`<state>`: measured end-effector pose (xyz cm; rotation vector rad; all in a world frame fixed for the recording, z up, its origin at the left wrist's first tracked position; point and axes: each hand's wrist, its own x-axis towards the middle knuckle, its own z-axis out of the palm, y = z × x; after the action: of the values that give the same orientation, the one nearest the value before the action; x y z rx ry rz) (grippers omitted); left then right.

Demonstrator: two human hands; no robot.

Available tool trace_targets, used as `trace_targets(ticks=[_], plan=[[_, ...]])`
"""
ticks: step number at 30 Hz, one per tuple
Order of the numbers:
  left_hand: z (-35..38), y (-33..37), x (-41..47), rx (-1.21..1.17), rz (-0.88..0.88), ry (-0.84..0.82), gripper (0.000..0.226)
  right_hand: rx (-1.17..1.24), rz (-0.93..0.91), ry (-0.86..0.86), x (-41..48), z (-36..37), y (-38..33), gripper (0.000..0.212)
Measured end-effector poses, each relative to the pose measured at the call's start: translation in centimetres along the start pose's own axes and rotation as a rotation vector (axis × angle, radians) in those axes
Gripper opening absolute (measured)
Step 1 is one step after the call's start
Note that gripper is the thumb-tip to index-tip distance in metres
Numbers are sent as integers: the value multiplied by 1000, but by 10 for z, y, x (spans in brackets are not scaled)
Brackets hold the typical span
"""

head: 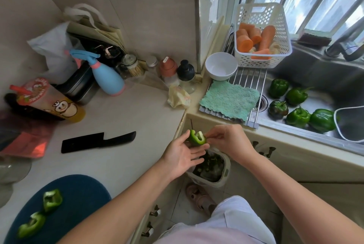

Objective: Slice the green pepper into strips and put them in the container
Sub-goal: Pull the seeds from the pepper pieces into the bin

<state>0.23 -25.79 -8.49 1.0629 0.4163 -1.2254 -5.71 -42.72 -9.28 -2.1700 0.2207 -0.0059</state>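
Holding a piece (197,139) of green pepper out past the counter's (128,117) front edge, the left hand (183,155) keeps it right above the bin (224,167) on the floor. Its thumb presses the skin side and its fingers lie fairly straight underneath, so the piece is pinched between them. The right hand (228,139) has its fingertips drawn together at the open rim. I think they nip the pale pith there, though it is too small to say whether they have pith or flesh.

Two more pieces (52,200) lie on the board (78,204) at the counter's near-left corner. The knife (98,142) lies flat on the counter's middle, apart from both hands. A bowl (221,65) stands at the far right corner by the sink (315,78); it may be the container.

So this looks like cleaning before slicing. To do it well, I'd strip the pith along the wall rather than tear across it, and hold the hollow side tilted down so loose seeds drop into the bin and not onto the floor. The left thumb should press lightly; a hard squeeze could crack the curved wall. Once clean, the piece wants to go on the board, pressed flat for even strips.
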Motion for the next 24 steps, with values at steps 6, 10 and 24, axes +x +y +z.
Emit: trace_targets(ticks=[6,10,24], plan=[[-11,-1,-2,-35,116,-20,43,-256,-56,-78,3,-1,16,12],[-14,-1,-6,-33,146,-37,39,-321,-164,-79,0,2,18,14],[-9,3,-11,241,171,-86,40,-308,-473,-61,12,2,-4,14]])
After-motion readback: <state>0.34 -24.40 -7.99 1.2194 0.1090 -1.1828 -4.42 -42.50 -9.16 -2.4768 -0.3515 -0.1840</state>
